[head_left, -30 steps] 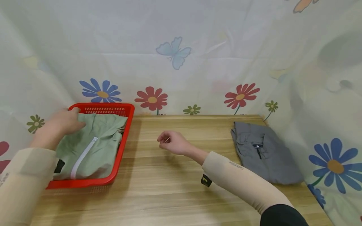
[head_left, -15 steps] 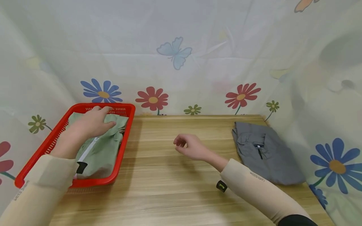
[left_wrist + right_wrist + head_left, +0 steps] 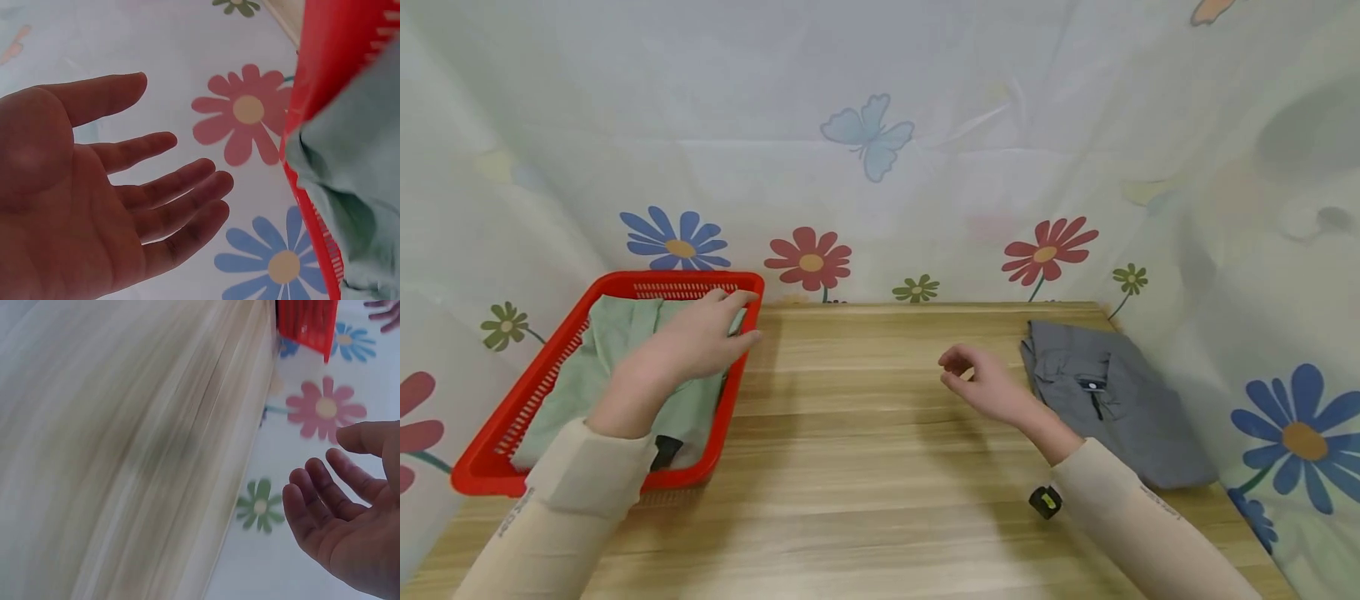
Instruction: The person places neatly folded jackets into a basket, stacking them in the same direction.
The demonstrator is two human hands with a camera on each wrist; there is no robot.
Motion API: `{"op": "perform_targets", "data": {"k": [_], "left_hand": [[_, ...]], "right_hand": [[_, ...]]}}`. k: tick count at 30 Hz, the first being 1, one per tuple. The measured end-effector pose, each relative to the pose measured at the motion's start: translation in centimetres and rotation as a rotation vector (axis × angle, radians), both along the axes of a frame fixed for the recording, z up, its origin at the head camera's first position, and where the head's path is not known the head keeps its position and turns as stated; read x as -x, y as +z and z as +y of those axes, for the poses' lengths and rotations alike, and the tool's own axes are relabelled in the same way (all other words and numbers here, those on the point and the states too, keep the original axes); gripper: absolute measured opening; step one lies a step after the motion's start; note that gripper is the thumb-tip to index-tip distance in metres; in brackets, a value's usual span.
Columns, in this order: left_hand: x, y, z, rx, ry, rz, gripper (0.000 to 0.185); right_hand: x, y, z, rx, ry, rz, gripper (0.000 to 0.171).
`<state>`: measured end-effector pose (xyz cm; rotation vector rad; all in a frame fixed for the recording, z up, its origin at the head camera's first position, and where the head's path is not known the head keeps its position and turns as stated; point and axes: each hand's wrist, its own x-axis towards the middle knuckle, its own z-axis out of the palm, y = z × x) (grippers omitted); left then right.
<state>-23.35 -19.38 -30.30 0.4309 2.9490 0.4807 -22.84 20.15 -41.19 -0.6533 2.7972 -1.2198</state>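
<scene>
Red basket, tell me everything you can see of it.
The red basket looks plastic and rectangular, with slotted walls and a smooth rim. It stands upright on the left side of the wood-grain tabletop, with a pale green garment lying inside. The left hand hides part of it in the head view without gripping it.

Counted: one basket (image 3: 732, 408); two garments: green garment (image 3: 625, 325), grey garment (image 3: 1138, 425); two hands: left hand (image 3: 700, 337), right hand (image 3: 988, 385); one table (image 3: 850, 475).

PLACE: enclosed nook; home or workshop, I cannot tell | BEFORE ME: light-brown, wood-grained, flat tabletop (image 3: 850, 467) | BACK AND SIDES: white, creased sheeting (image 3: 970, 75) printed with red, blue and green flowers (image 3: 810, 262)
</scene>
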Motion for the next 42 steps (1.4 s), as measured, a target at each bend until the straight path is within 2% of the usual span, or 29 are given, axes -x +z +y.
{"op": "perform_targets", "data": {"k": [5,12,16,20,25,32,36,42], "left_hand": [[-0.6,-0.4,1.7,-0.039,0.002,-0.003,0.070],[-1.5,-1.4,3.8,-0.061,-0.057,0.014,0.065],[-2.1,-2.1,4.7,-0.083,-0.086,0.022,0.063],[-2.5,-3.0,5.7,-0.097,-0.127,-0.003,0.061],[-2.8,-4.2,7.1,-0.105,-0.152,-0.041,0.058],[-3.3,-5.8,8.6,-0.123,-0.176,-0.081,0.056],[-3.3,-6.5,9.0,-0.125,-0.169,-0.098,0.055],[-3.3,-7.3,9.3,-0.124,-0.151,-0.120,0.054]], "right_hand": [[-0.6,0.1,2.9,-0.077,-0.118,0.057,0.024],[-0.7,-0.3,6.6,-0.153,-0.271,0.154,0.036],[-0.8,-0.2,8.5,-0.186,-0.359,0.152,0.042],[-0.9,-0.1,10.5,-0.186,-0.434,0.126,0.045],[-1.3,-0.1,12.6,-0.210,-0.547,0.053,0.054],[-1.5,0.1,15.8,-0.314,-0.635,-0.146,0.079],[-1.5,0.0,16.9,-0.379,-0.616,-0.250,0.086],[-1.5,-1.1,17.4,-0.489,-0.521,-0.382,0.090]]}}
